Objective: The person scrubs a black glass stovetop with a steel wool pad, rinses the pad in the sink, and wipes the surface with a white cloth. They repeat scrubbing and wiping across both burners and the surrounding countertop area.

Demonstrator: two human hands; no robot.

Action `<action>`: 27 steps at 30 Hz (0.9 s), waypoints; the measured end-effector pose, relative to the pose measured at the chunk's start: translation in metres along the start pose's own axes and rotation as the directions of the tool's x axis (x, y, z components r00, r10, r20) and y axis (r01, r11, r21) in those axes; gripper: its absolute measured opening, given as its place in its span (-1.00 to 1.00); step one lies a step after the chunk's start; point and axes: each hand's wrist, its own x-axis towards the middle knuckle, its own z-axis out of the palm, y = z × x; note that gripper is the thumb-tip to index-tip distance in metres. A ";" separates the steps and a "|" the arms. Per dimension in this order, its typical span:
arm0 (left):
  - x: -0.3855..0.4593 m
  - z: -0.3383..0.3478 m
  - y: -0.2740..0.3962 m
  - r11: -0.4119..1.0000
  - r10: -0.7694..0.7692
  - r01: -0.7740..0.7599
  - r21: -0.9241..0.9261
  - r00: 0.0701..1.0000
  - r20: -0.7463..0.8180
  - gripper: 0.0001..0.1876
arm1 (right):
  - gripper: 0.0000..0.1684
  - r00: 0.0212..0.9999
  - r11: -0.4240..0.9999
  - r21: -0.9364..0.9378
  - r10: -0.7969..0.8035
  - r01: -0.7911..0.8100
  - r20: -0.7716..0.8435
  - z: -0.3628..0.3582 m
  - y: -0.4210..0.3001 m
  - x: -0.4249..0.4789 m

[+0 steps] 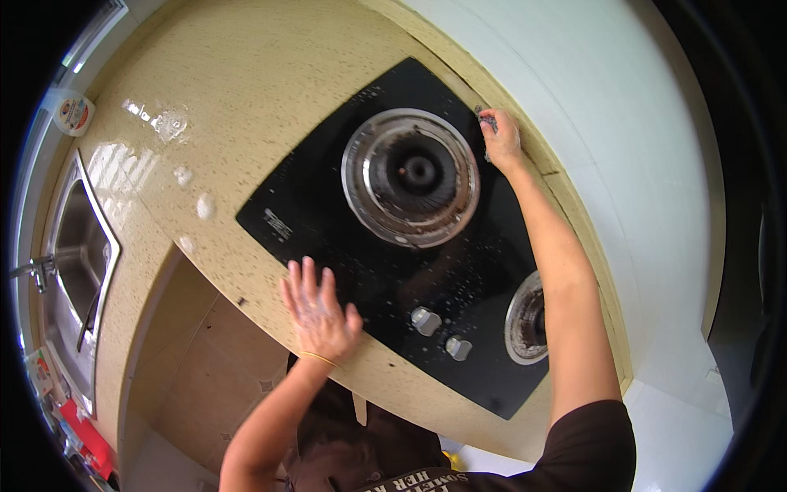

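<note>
A black glass gas cooktop (381,283) lies in a speckled beige countertop (233,92), with white droplets scattered over its surface. My right hand (503,140) reaches to the cooktop's back edge and grips a grey scouring pad, probably steel wool (488,120). Flat near the front edge rests my left hand (321,317), fingers spread, wet-looking and holding nothing; it lies partly on the glass and partly on the counter. Between the hands sits the large round burner (411,178), its metal ring stained brown. My right arm partly covers a second burner (524,326). Two silver knobs (426,321) stand near the front.
White foam patches (205,206) dot the counter on the left. Beyond them are a stainless steel sink (86,246) with a faucet (42,273) and a labelled plastic bottle (74,115). A pale wall (590,123) rises behind the counter. A red item (86,436) lies at lower left.
</note>
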 end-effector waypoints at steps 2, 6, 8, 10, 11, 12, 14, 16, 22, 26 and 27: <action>0.001 -0.004 -0.002 1.000 -0.018 0.019 -0.025 0.999 0.045 -0.25 | -0.74 0.997 0.996 -0.050 -0.079 0.079 -0.004 0.034 -0.030 0.030; 0.002 -0.006 -0.005 0.995 -0.054 0.063 -0.080 0.993 0.106 -0.31 | -0.73 1.000 0.991 -0.130 0.010 -0.013 -0.025 0.089 -0.082 0.086; 0.002 -0.006 -0.006 0.992 -0.036 0.051 -0.114 0.991 0.131 -0.33 | -0.74 0.997 0.968 -0.239 0.066 -0.073 -0.040 0.098 -0.088 0.092; 0.005 -0.011 -0.008 0.989 -0.059 0.081 -0.123 0.983 0.173 -0.34 | -0.78 0.998 0.982 -0.184 -0.039 0.046 0.042 0.121 -0.130 0.080; 0.004 -0.012 -0.012 0.986 -0.077 0.100 -0.135 0.982 0.170 -0.35 | -0.79 0.993 0.980 -0.171 -0.088 0.100 0.079 0.129 -0.165 0.071; 0.004 -0.012 -0.012 0.983 -0.072 0.098 -0.158 0.984 0.165 -0.35 | -0.80 0.990 0.983 -0.146 -0.098 0.113 0.105 0.131 -0.187 0.060; 0.004 -0.014 -0.014 0.976 -0.057 0.086 -0.201 0.988 0.146 -0.34 | -0.81 0.983 0.990 -0.087 -0.098 0.112 0.155 0.128 -0.229 0.038; 0.002 -0.015 -0.018 0.953 -0.034 0.063 -0.297 0.994 0.102 -0.35 | -0.80 0.968 0.989 0.010 -0.147 0.148 0.202 0.121 -0.263 0.012; -0.006 -0.037 -0.047 0.810 0.142 -0.267 -0.521 0.953 -0.268 -0.43 | -0.77 0.878 0.929 0.239 -0.351 0.283 0.326 0.088 -0.331 -0.066; -0.022 -0.085 -0.075 0.860 0.096 -0.249 -0.446 0.936 -0.338 -0.53 | -0.79 0.904 0.947 0.177 -0.312 0.269 0.292 0.058 -0.335 -0.127; -0.029 -0.095 -0.085 0.874 0.070 -0.232 -0.427 0.930 -0.362 -0.54 | -0.79 0.926 0.964 0.137 -0.259 0.229 0.275 0.048 -0.335 -0.144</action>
